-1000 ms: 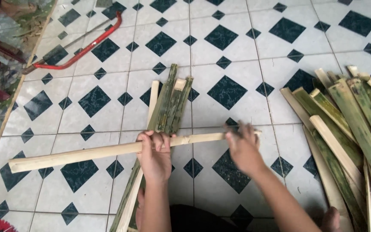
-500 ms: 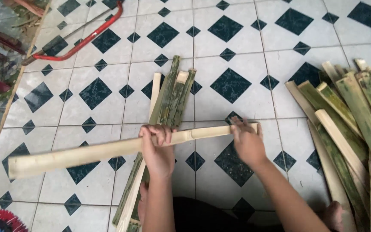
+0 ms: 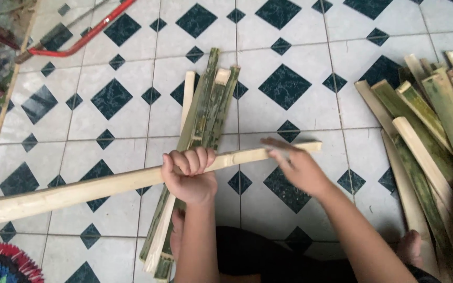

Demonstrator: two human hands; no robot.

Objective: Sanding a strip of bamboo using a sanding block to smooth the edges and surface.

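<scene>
Left hand [image 3: 189, 175] grips a pale bamboo slat [image 3: 106, 186] running from 8 to 2 o'clock. Right hand [image 3: 301, 166], blurred, lies open-fingered on its far end, partly hiding it; a bundle [image 3: 205, 112] lies beneath at 12.

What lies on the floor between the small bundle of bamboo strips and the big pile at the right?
Head view: only bare tiled floor separates bundle and pile.

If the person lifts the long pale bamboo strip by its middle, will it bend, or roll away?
The pale bamboo strip probably stays stiff: it spans straight across the left hand without sagging. It looks flat-sided, so rolling seems unlikely. Its long overhang to the left may make it tip that way unless the right hand steadies it.
</scene>
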